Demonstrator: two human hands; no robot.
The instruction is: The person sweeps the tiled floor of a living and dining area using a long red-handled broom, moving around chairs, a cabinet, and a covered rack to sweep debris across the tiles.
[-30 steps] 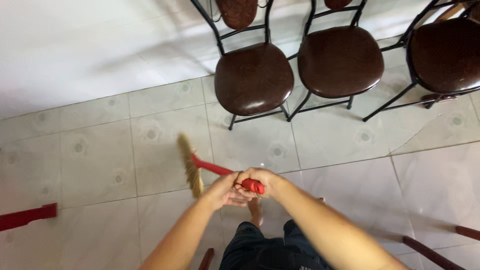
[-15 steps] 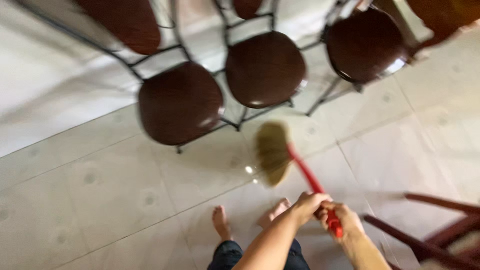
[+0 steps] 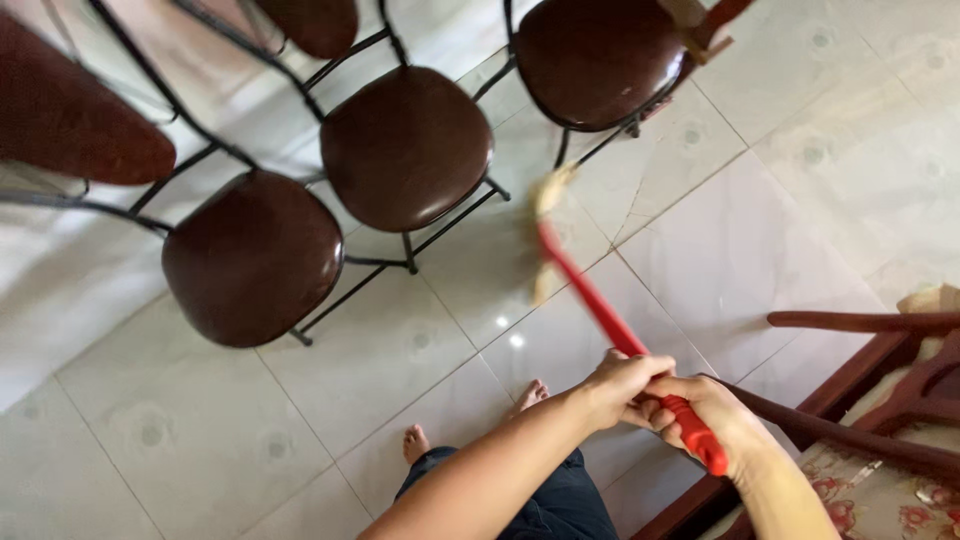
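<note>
On the pale tiled floor [image 3: 780, 230], three dark round-seated chairs [image 3: 405, 145] are ranged. A red-handled broom [image 3: 600, 310] is gripped by the left hand [image 3: 620, 385] and right hand [image 3: 715, 425], both curled tight; its straw head lies beyond them by the chairs.

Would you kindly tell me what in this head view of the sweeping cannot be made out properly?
- Broom head: motion-blurred, so bristle shape and floor contact are unclear.
- Red broom handle: its middle is covered by the left hand and right hand.
- Wooden furniture: cut off by the right edge.
- Far-left chair seat: cropped by the left edge.
- Bare feet: partly hidden by dark trousers.
</note>
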